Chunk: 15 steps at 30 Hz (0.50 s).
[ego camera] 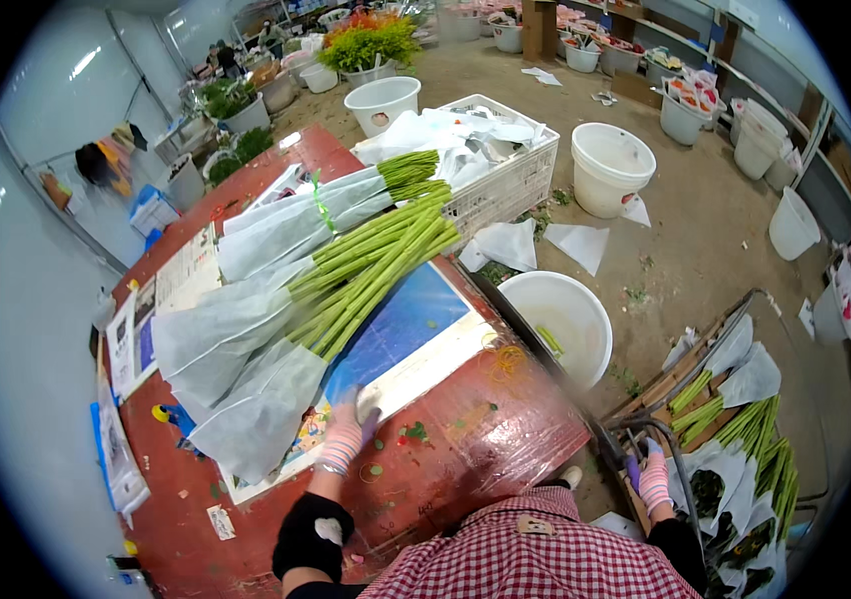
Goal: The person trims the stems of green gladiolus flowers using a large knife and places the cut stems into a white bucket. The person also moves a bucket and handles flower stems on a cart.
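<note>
My left hand (345,434), in a striped glove with purple fingertips, is low over the printed sheet (399,374) on the red table. Its thumb stands apart from the blurred fingers, and I see nothing held. Beside it lie bunches of green stems (373,277), their heads wrapped in white paper (260,408). Another wrapped bunch (298,213) behind them is bound with a green tie (322,202). My right hand (652,475), gloved alike, is at the dark metal frame (631,430) right of the table; whether it grips the frame is unclear.
A white bucket (594,329) with cut stem pieces stands against the table edge. Wrapped stems (751,427) lie in a cart at right. A white crate (504,180) holds paper. Stacked buckets (612,168) stand on the floor. Yellow rubber bands (506,365) lie near the table edge.
</note>
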Available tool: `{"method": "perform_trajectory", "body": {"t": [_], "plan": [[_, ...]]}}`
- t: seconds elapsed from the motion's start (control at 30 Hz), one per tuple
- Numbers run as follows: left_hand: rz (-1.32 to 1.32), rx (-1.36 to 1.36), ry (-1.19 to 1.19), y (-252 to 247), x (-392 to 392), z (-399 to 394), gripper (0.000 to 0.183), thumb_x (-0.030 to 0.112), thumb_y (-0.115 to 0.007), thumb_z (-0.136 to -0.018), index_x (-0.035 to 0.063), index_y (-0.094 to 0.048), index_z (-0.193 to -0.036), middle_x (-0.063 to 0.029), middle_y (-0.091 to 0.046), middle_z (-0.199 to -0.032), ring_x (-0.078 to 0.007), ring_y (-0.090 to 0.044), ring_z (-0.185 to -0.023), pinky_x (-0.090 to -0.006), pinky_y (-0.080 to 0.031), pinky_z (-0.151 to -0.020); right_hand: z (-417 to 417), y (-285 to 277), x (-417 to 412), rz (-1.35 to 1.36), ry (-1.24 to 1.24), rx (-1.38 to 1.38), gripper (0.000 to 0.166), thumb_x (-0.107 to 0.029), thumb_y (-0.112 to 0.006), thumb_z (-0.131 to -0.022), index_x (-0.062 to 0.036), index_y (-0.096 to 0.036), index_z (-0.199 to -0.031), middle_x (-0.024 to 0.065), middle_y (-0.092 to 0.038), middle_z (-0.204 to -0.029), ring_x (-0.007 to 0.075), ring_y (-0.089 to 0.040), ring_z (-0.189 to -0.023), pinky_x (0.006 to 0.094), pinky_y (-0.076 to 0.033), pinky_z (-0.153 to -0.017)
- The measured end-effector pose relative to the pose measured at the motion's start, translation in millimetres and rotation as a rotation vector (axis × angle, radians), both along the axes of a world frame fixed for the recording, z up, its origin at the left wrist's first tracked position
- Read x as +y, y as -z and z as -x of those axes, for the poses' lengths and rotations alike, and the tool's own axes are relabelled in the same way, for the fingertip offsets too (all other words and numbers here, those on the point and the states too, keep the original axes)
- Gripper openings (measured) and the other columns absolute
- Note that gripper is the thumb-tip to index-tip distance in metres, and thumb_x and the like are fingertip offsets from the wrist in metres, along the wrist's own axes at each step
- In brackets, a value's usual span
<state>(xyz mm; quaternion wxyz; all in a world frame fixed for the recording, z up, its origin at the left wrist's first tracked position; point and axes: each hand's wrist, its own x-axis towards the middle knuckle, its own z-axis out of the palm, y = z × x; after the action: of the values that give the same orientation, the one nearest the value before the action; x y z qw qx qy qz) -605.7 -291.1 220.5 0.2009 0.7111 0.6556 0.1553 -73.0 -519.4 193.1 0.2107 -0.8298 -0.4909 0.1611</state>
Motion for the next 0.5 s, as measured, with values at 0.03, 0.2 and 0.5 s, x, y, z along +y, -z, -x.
{"method": "perform_trajectory", "body": {"t": [0.03,0.2,0.5], "plan": [[-0.133,0.077,0.011,0,14,20,0.060,0.031,-0.068,-0.077,0.0078,-0.045,-0.126,-0.0238,-0.057,-0.114,-0.0418,-0.056,-0.100,-0.0460,-0.046,-0.088,7,-6,2,0.051,-0.026,-0.002,0.041,-0.011,-0.065,-0.079,-0.0001,-0.052,-0.116,0.0220,-0.059,-0.107,0.0358,-0.058,-0.100,0.0395,-0.046,-0.086],[0.008,0.468,-0.213,6,112,55,0.091,0.042,-0.076,-0.067,0.0072,-0.033,-0.139,-0.0156,-0.037,-0.142,-0.0302,-0.035,-0.132,-0.0411,-0.032,-0.107,29,-33,-18,0.243,-0.011,-0.088,0.049,-0.021,-0.069,-0.075,-0.0039,-0.051,-0.117,0.0199,-0.061,-0.106,0.0382,-0.058,-0.099,0.0431,-0.047,-0.083],[0.137,0.595,-0.241,52,179,64,0.093,0.035,-0.080,-0.066,0.0113,-0.029,-0.140,-0.0116,-0.050,-0.131,-0.0292,-0.050,-0.119,-0.0385,-0.045,-0.093,45,-61,-55,0.509,0.183,-0.170,0.051,-0.032,-0.067,-0.075,-0.0057,-0.053,-0.116,0.0216,-0.059,-0.108,0.0390,-0.056,-0.102,0.0440,-0.046,-0.088]]}}
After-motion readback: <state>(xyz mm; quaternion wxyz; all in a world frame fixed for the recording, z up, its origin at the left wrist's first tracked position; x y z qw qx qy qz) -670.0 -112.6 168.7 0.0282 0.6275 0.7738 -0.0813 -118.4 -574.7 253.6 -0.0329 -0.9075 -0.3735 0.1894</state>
